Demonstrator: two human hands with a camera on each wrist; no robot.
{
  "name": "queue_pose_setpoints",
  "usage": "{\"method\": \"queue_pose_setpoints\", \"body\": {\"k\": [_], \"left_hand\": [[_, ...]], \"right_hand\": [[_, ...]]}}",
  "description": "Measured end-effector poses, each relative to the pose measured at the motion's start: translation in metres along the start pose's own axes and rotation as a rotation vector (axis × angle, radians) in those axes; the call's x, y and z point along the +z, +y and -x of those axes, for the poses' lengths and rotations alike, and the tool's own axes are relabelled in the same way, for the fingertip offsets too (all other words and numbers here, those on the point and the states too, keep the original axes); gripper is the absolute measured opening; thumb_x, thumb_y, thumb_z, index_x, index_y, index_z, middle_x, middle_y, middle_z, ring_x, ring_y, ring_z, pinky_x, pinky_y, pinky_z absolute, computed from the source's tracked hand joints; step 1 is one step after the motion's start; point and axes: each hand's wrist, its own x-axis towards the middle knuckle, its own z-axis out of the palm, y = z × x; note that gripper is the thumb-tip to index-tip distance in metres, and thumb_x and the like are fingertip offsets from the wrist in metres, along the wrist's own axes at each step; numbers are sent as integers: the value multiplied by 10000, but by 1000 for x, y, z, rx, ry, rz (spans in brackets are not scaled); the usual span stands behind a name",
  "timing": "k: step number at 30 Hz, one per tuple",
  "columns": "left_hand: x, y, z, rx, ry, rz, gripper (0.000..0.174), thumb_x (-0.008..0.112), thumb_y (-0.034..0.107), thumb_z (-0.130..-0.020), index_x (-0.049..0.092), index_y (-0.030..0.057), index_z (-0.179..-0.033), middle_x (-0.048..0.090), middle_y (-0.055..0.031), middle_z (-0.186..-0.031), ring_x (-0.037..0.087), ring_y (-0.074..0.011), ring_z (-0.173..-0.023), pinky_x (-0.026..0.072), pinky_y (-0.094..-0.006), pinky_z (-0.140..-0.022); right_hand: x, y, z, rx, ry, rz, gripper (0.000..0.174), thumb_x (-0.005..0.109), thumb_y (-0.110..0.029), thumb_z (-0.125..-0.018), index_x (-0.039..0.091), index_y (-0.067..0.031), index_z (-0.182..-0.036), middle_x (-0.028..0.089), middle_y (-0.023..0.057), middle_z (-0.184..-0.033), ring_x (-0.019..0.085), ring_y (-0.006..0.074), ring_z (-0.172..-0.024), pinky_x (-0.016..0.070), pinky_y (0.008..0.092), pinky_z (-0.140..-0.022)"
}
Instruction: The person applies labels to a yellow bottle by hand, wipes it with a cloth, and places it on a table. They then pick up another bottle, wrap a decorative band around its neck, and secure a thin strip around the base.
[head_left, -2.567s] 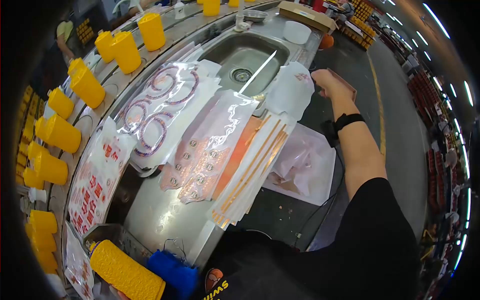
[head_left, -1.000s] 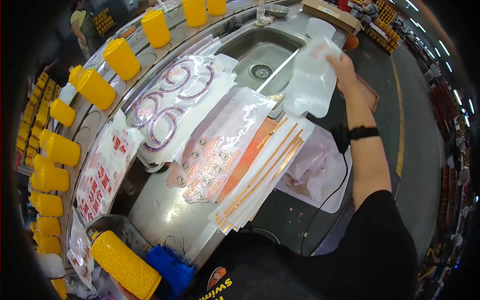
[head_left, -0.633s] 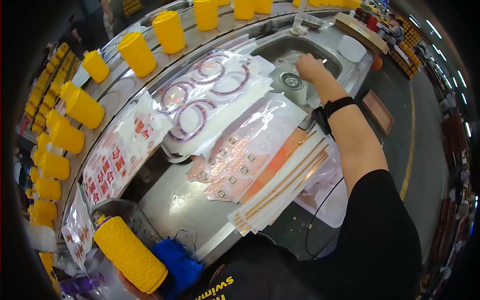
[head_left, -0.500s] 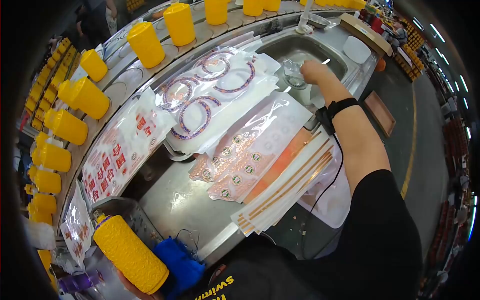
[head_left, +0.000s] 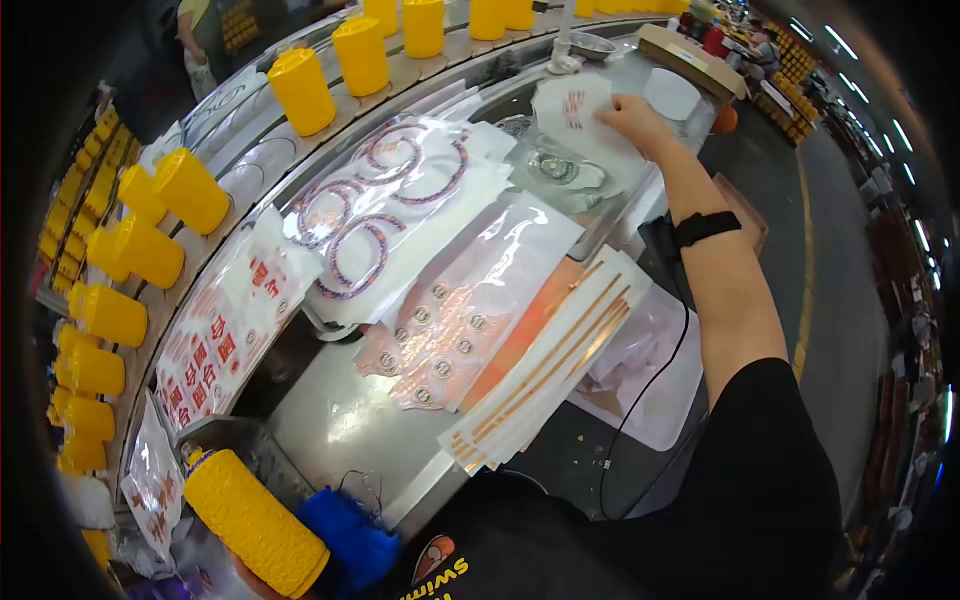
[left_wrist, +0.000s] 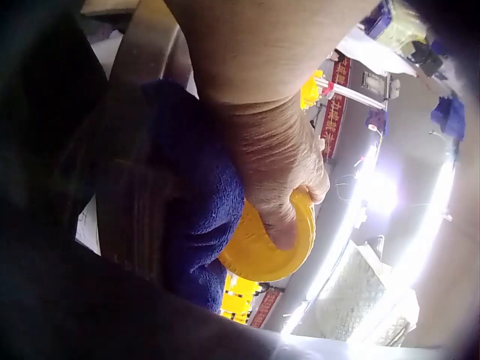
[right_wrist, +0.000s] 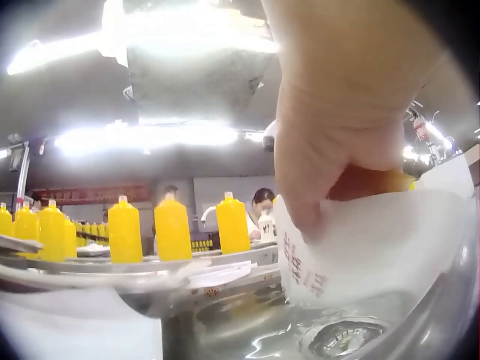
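Observation:
My right hand (head_left: 635,124) pinches the edge of a translucent white sheet with small red print (head_left: 576,112), held over the metal sink (head_left: 520,205). In the right wrist view, the thumb of that hand (right_wrist: 330,150) lies against the sheet (right_wrist: 375,247), whose lower edge is by the water around the drain. At the lower left, my left hand (head_left: 262,582), mostly hidden, grips a textured yellow bottle (head_left: 255,520). The left wrist view shows the hand (left_wrist: 277,165) with its thumb on the bottle's round yellow base (left_wrist: 262,251), beside a blue cloth (left_wrist: 202,217).
Printed film sheets (head_left: 490,290) lie along the metal counter (head_left: 330,410) between the sink and the bottle. Yellow bottles (head_left: 300,92) stand on the curved conveyor beyond. A white round container (head_left: 672,94) and a cardboard box (head_left: 690,60) are at the far right.
My right hand went from the far right, carrying a sheet, down into the sink, then rose with the printed sheet. The left hand keeps its grip on the yellow bottle.

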Motion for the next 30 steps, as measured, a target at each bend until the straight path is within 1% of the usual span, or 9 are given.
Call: {"method": "queue_pose_setpoints", "body": {"k": [6, 7, 10, 14, 18, 19, 22, 23, 30], "left_hand": [[-4, -3, -3, -11, 40, -94, 919, 458, 650, -909, 174, 5, -1499, 278, -191, -1515, 381, -327, -1345, 323, -444, -1100], [-4, -4, -3, 0, 43, -105, 917, 460, 649, -909, 182, 2, -1496, 285, -195, -1511, 381, -333, -1345, 317, -448, -1101], [-4, -4, -2, 34, 52, -121, 910, 467, 646, -908, 204, -4, -1488, 304, -209, -1498, 380, -351, -1343, 302, -461, -1105], [-8, -5, -1, 59, 58, -139, 901, 476, 641, -907, 234, -13, -1477, 330, -228, -1481, 379, -375, -1341, 281, -478, -1110], [-11, -5, 0, 79, 52, -157, 893, 484, 637, -905, 263, -21, -1466, 355, -246, -1464, 378, -399, -1339, 260, -495, -1115], [-13, -4, 1, 83, 53, -163, 891, 487, 636, -905, 271, -24, -1464, 362, -251, -1459, 378, -405, -1338, 254, -500, -1117], [-8, -4, 0, 97, 55, -154, 885, 493, 632, -904, 293, -30, -1455, 381, -265, -1446, 377, -423, -1337, 238, -513, -1121], [-9, -4, 0, 90, 49, -165, 886, 491, 633, -904, 288, -28, -1457, 377, -262, -1449, 377, -419, -1337, 242, -509, -1120], [-11, -4, -3, 83, 29, -193, 898, 475, 642, -906, 250, -17, -1471, 347, -238, -1469, 378, -387, -1340, 267, -486, -1115]], "right_hand": [[-71, -17, 29, 150, -28, -928, 291, 570, -163, -914, 578, 31, -1131, 663, 144, -981, 666, 249, -937, 544, 379, -847], [-81, -24, 42, 218, 76, -1052, 321, 528, -112, -929, 526, 57, -1202, 624, 167, -1158, 647, 268, -1011, 516, 414, -941], [-103, -14, 72, 239, 80, -1230, 368, 518, -97, -924, 488, 62, -1255, 608, 175, -1200, 642, 279, -1033, 501, 434, -973], [-72, 62, 93, 553, -17, -1040, 410, 474, -126, -926, 464, 66, -1288, 600, 197, -1227, 629, 327, -1080, 497, 527, -923], [-49, 48, 125, 630, -37, 257, 383, 525, -222, -903, 580, 70, -1144, 610, 294, -1132, 651, 409, -976, 500, 526, -871], [-36, 133, 106, 296, 189, 566, 337, 519, -187, -887, 613, 32, -1127, 597, 269, -1122, 617, 408, -1016, 502, 498, -875], [-28, 110, 119, -139, 360, 667, 318, 509, -163, -886, 638, -75, -1163, 594, 183, -1121, 572, 382, -1066, 503, 467, -885], [-21, 104, 118, -152, 231, 592, 311, 511, -161, -892, 663, -201, -1161, 563, 113, -1156, 526, 340, -1125, 494, 463, -907], [7, 85, 129, -155, 150, 656, 378, 500, -94, -905, 695, -302, -1153, 551, 88, -1189, 543, 309, -1114, 493, 438, -907]]}}
